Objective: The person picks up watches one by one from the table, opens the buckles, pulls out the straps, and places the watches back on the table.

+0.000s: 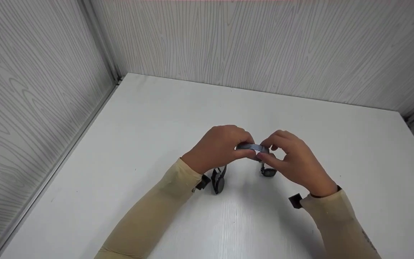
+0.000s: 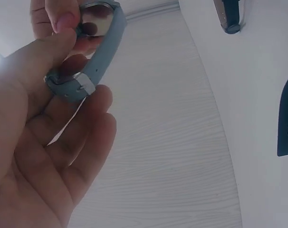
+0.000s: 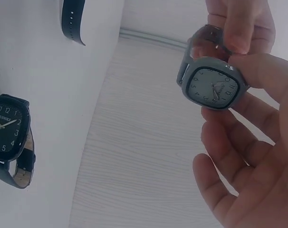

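Above the table, both hands hold a blue-grey wristwatch (image 1: 253, 146). My left hand (image 1: 223, 145) pinches its strap near the metal buckle (image 2: 85, 84), thumb on one side and fingers on the other. At the other end, my right hand (image 1: 297, 162) grips the square watch case between thumb and fingers. Its pale dial (image 3: 213, 88) with numerals shows in the right wrist view, tilted. The strap (image 2: 106, 52) forms a loop, and the shiny case back appears in the left wrist view.
A dark watch (image 1: 218, 181) lies on the white table (image 1: 178, 104) below my left hand. Another dark watch (image 1: 268, 172), with a black square dial, stands below my right hand. Wood-grain panels (image 1: 207, 39) rise behind and at the left.
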The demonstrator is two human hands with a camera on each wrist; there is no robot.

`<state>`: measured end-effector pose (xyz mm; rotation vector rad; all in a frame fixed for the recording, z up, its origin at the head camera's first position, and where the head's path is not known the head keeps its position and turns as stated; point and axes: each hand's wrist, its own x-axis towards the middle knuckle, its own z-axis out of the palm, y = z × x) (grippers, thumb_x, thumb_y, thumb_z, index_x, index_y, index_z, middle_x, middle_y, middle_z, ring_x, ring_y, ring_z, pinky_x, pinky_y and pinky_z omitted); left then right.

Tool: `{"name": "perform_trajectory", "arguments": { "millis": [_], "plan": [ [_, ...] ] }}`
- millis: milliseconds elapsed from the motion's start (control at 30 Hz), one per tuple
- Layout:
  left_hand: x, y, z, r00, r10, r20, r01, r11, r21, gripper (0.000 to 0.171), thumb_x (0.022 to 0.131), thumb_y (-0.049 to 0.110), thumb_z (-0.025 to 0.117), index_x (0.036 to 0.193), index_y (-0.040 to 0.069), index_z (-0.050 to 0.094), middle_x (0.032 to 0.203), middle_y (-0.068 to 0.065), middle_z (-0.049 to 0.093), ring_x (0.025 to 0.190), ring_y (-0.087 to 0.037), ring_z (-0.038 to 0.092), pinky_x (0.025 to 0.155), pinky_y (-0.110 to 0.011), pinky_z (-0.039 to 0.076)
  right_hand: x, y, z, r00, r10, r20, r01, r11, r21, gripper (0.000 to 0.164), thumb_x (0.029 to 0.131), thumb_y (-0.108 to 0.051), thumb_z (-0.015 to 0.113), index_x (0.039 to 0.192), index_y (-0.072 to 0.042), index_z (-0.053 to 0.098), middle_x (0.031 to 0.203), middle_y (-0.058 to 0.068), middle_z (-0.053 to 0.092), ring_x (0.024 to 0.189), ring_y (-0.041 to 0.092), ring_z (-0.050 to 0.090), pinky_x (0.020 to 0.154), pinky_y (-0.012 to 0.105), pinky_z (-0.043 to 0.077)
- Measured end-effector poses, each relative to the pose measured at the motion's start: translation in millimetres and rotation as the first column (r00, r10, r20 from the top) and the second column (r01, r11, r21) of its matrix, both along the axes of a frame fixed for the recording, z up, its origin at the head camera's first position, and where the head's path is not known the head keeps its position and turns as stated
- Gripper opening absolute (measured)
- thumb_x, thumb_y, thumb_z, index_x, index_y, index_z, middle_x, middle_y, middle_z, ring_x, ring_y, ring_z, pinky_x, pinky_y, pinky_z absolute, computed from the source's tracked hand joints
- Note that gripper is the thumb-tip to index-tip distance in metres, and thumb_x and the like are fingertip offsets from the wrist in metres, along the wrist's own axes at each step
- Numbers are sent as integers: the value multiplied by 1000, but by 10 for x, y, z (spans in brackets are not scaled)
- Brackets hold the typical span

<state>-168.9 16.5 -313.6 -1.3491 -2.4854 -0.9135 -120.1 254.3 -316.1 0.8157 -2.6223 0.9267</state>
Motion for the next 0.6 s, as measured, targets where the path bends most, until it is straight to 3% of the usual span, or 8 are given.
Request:
{"name": "perform_trajectory", "arguments": {
  "millis": [100, 233, 333, 600],
  "plan": [
    [2, -14, 4, 1000, -2, 31, 2, 1000, -24, 15, 96, 30, 76, 100, 16, 78, 90, 9, 72, 77, -6, 59, 72, -23, 49, -2, -3, 0, 1000, 22, -1, -22, 1000, -6, 16, 89, -10, 82, 97, -20, 72, 94, -16, 63, 90, 11, 58, 76, 24, 48],
    [1, -28, 30, 999, -38, 20, 39, 999, -21, 15, 97, 30, 75, 103, 17, 77, 92, 10, 72, 76, -6, 58, 71, -23, 48, -2, 2, 9, 1000, 23, -8, -23, 1000, 11, 15, 89, -11, 82, 97, -19, 72, 93, -16, 63, 88, 9, 55, 72, 25, 46],
    [-5, -26, 31, 998, -53, 17, 53, 999, -10, 13, 98, 29, 74, 103, 18, 76, 90, 11, 72, 75, -5, 58, 70, -23, 48, -3, 6, 13, 1000, 13, -12, -13, 1000, 24, 14, 89, -12, 82, 96, -19, 72, 94, -16, 63, 90, 9, 56, 76, 25, 47],
    [-20, -18, 19, 1000, -13, -15, 15, 992, 128, 15, 97, 27, 74, 104, 13, 73, 88, 6, 73, 71, -5, 57, 66, -24, 47, -9, 24, 20, 998, -61, -27, 59, 996, -63, 17, 92, -8, 77, 107, -16, 73, 104, -10, 65, 103, 11, 59, 91, 30, 47]
  ]
}}
